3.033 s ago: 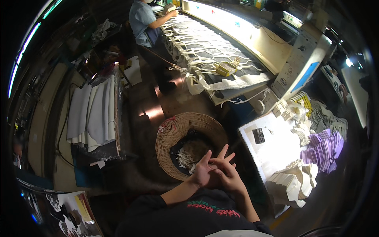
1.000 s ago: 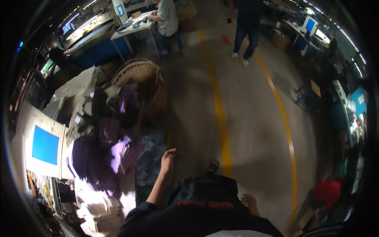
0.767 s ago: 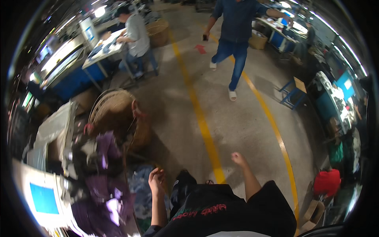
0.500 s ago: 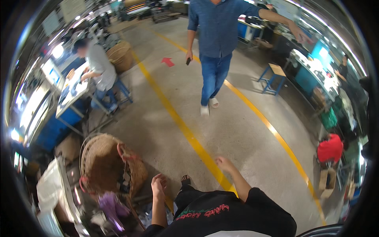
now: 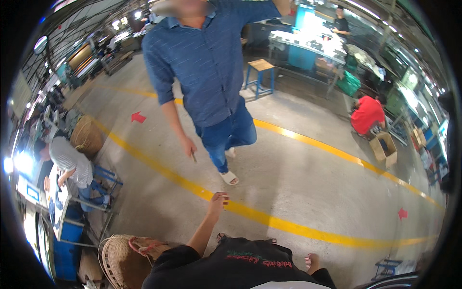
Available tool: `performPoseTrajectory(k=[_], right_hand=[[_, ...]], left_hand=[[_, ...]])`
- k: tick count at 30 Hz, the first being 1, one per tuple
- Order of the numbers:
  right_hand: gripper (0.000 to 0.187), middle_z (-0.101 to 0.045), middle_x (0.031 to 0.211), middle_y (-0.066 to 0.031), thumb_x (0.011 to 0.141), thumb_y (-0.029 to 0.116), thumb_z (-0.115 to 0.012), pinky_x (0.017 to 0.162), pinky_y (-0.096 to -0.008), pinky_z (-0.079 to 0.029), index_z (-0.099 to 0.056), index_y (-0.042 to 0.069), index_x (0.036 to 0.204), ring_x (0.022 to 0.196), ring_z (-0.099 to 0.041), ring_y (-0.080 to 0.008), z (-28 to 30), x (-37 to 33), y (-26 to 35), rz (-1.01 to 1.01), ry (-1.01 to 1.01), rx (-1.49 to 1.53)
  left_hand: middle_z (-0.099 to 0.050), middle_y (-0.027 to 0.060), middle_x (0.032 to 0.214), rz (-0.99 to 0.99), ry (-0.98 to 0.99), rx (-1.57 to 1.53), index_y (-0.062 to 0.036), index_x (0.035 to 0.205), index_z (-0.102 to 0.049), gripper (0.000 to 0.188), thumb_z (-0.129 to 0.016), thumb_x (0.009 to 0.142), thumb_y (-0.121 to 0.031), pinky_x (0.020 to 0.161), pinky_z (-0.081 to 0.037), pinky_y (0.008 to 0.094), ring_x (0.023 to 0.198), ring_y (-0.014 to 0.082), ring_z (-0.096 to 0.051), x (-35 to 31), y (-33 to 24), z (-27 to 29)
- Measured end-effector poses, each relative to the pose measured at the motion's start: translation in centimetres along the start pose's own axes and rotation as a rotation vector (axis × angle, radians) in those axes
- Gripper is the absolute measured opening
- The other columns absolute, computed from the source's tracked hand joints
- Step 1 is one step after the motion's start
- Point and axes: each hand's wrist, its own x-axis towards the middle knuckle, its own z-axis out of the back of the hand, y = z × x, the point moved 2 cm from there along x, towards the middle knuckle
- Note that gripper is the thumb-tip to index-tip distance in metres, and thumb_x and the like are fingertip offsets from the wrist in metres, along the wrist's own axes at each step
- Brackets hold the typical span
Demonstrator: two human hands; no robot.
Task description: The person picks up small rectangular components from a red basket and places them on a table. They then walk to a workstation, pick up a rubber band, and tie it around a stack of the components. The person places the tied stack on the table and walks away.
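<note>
Left hand (image 5: 217,201) raised forward over the concrete floor (image 5: 298,183), fingers loosely curled, grasping nothing, just above the yellow line (image 5: 269,219). Right hand out of view. Nearest thing: a woven basket (image 5: 120,257) near left, well apart from the hand. Farther ahead, a person in a blue shirt (image 5: 207,67) walking, small dark object in the lowered hand (image 5: 188,147).

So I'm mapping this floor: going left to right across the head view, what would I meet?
Seated person in a striped shirt → wicker basket → left hand, empty → wooden stool with blue legs → crouching person in red → open cardboard box.
</note>
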Motion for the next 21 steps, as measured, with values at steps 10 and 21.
performPoseTrajectory(k=[10,21], right_hand=[[0.024,-0.072,0.08,0.0049,0.1,0.029,-0.048,0.052,-0.0369,-0.048,-0.068,0.017,0.106,0.054,-0.057,-0.0097,4.1,-0.4,-11.8,-0.178,0.224,0.13],[0.039,-0.074,0.102,-0.0034,0.099,0.025,-0.047,0.071,-0.0366,-0.055,-0.065,0.01,0.13,0.087,-0.067,-0.0172,19.4,4.7,-5.9,0.043,-0.035,0.3]], left_hand=[[-0.065,0.0086,0.074,-0.003,0.679,0.18,-0.0007,0.082,-0.066,0.026,-0.04,0.083,0.0,0.059,-0.043,0.0255,0.064,0.0144,-0.057,-3.6,2.8,-33.2],[-0.038,0.0002,0.055,0.214,1.058,0.385,-0.0076,0.062,-0.044,0.02,-0.037,0.077,0.002,0.047,-0.025,0.0271,0.048,0.0104,-0.033,-8.9,7.1,-59.7]])
